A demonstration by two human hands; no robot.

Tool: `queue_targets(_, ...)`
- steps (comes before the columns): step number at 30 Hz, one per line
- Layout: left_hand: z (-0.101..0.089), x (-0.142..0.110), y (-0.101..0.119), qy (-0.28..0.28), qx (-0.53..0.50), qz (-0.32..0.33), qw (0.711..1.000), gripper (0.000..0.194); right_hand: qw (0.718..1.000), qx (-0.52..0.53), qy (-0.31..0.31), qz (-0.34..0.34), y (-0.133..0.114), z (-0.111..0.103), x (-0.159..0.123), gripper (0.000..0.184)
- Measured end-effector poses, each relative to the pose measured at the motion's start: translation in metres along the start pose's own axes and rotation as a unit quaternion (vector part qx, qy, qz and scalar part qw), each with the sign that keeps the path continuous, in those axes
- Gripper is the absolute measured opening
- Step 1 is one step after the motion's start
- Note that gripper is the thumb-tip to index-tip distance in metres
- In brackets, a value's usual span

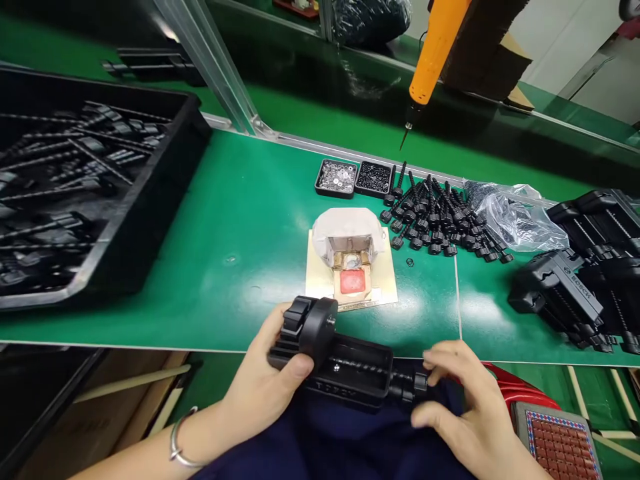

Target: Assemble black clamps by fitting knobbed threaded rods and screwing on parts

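My left hand (270,373) is wrapped around a black plastic clamp-like holder (360,347), its thumb pressed on the near side. A spiral-threaded rod (367,366) runs inside the holder's open frame and ends in a ribbed black knob (419,383) at the right. Around that knob my right hand (465,400) hovers with thumb and fingers apart, holding nothing; whether a fingertip brushes it is unclear. Just beyond the holder stands a pale fixture block (347,223) with a red patch, on a cream base plate (387,283).
A black bin (150,187) of threaded rods stands left. Small trays hold silver washers (337,177) and tiny black parts (375,179). Knobbed black screws (435,217) lie piled beside a plastic bag (525,220) and similar holders (565,287). An orange power screwdriver (430,60) hangs above.
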State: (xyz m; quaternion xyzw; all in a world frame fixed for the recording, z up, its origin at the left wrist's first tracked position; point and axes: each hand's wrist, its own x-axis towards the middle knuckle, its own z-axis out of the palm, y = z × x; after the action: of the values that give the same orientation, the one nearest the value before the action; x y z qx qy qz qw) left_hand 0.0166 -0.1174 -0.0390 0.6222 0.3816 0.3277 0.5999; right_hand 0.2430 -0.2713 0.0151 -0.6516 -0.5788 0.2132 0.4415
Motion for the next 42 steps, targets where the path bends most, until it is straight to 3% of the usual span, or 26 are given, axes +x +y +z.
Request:
queue_targets(4,0.0,0.0,-0.004,-0.007,-0.011,-0.004,1.0,0.057,0.998,-0.024,-0.059,0.017,-0.001,-0.001,0.001,0.027)
queue_targets(6,0.0,0.0,-0.005,-0.007,-0.019,-0.018,1.0,0.059,0.998,-0.023,-0.049,0.021,-0.001,-0.001,0.0,0.022)
queue_targets(8,0.0,-0.001,-0.006,0.0,-0.022,-0.029,0.999,0.061,0.999,-0.019,-0.032,0.028,-0.001,0.0,0.0,0.031)
queue_targets(12,0.0,0.0,-0.004,0.003,-0.029,-0.037,0.999,0.061,0.995,-0.007,-0.1,0.029,-0.001,0.0,0.001,0.03)
queue_targets(15,0.002,0.001,-0.001,-0.008,-0.018,-0.025,0.999,0.06,0.996,-0.001,-0.074,0.041,-0.001,-0.001,0.001,0.027)
queue_targets(19,0.003,0.001,0.0,-0.012,-0.015,-0.018,1.0,0.061,0.988,-0.01,-0.138,0.065,0.0,0.001,0.001,0.029)
queue_targets(21,0.003,0.001,0.001,-0.014,-0.011,-0.017,1.0,0.061,0.992,-0.004,-0.11,0.068,0.001,0.003,0.001,0.028)
queue_targets(23,0.003,0.001,0.002,-0.016,-0.007,-0.023,1.0,0.061,0.994,-0.004,-0.081,0.072,0.002,0.003,0.0,0.039)
queue_targets(27,0.003,0.0,0.002,-0.015,-0.015,-0.035,0.999,0.062,0.988,0.014,-0.133,0.073,0.004,0.003,-0.001,0.026)
queue_targets(30,0.004,0.0,0.002,-0.018,-0.017,-0.024,0.999,0.059,0.992,0.024,-0.097,0.077,0.004,0.004,-0.003,0.03)
queue_targets(34,0.004,0.0,0.001,-0.014,-0.02,-0.033,0.999,0.061,0.987,0.011,-0.139,0.082,0.004,0.005,-0.003,0.025)
queue_targets(38,0.003,-0.001,-0.001,-0.024,-0.017,-0.025,0.999,0.059,0.992,0.025,-0.092,0.083,0.005,0.006,-0.002,0.027)
queue_targets(42,0.002,-0.001,-0.001,-0.034,-0.018,-0.018,0.999,0.055,0.985,0.05,-0.134,0.096,0.006,0.009,-0.002,0.024)
